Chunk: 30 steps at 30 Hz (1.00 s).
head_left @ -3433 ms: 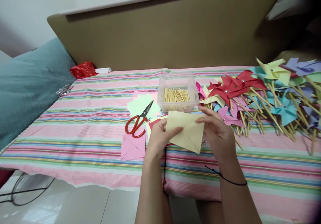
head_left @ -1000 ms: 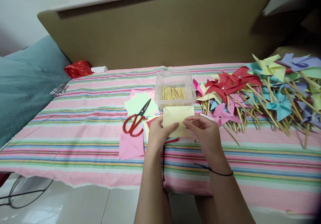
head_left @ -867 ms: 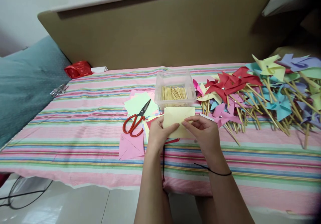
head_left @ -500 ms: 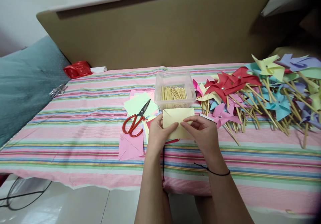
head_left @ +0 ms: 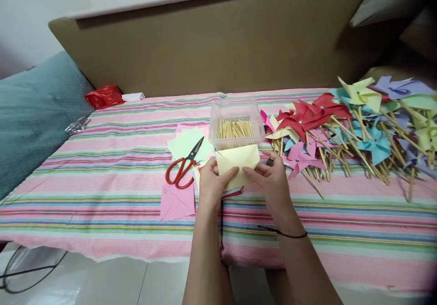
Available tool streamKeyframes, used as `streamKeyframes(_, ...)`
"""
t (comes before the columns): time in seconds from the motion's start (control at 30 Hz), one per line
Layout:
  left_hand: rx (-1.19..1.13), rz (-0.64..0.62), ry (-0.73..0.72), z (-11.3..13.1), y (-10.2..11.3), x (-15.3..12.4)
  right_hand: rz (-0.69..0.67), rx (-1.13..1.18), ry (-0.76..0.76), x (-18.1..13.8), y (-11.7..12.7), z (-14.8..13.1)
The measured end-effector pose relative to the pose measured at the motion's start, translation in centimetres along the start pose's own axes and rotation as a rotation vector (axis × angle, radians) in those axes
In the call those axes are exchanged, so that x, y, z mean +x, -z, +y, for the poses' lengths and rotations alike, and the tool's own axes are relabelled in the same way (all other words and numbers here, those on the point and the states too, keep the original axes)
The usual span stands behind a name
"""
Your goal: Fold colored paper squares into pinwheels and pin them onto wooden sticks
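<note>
A pale yellow square of paper (head_left: 237, 161) with slits running in from its corners is held up between my two hands. My left hand (head_left: 213, 182) pinches its left side, thumb on the near face. My right hand (head_left: 271, 177) grips the lower right part, thumb pressed on the paper; a small dark object (head_left: 270, 161) shows at its fingers, too small to name surely. Left of the hands lie red-handled scissors (head_left: 184, 165), blades partly apart, across light green paper sheets (head_left: 186, 144). Below the scissors rests a pink square (head_left: 177, 202) with cuts in it.
Behind the paper stands a clear plastic box (head_left: 237, 114) with many wooden sticks (head_left: 235, 129). Finished paper pinwheels (head_left: 300, 120) on sticks are heaped at the right. A red plastic bag (head_left: 104, 97) and metal clips (head_left: 78, 125) lie far left on the striped cloth (head_left: 102, 182).
The yellow paper has tilted a little, and its right edge is raised. My right fingers have shifted behind the paper. The white strip near my right hand no longer shows.
</note>
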<state>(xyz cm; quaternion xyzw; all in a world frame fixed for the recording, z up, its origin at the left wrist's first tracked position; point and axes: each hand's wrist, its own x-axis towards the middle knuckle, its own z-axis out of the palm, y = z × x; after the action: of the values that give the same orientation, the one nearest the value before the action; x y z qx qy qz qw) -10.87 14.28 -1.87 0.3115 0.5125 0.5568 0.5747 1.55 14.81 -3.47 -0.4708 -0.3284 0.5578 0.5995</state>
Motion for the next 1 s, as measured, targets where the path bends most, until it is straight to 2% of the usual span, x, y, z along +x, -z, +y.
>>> streamKeyframes(0.37, -0.011, -0.038, 0.014, 0.32, 0.13, -0.19, -0.024, -0.080, 0.017, 0.07, 0.68, -0.07)
streamKeyframes(0.73, 0.044, 0.011, 0.001, 0.35, 0.08, -0.13, -0.060, -0.123, 0.017, 0.05, 0.81, -0.01)
streamKeyframes(1.0, 0.025, -0.013, 0.001, 0.35, 0.12, -0.05, -0.050, -0.151, 0.013, 0.00, 0.72, -0.18)
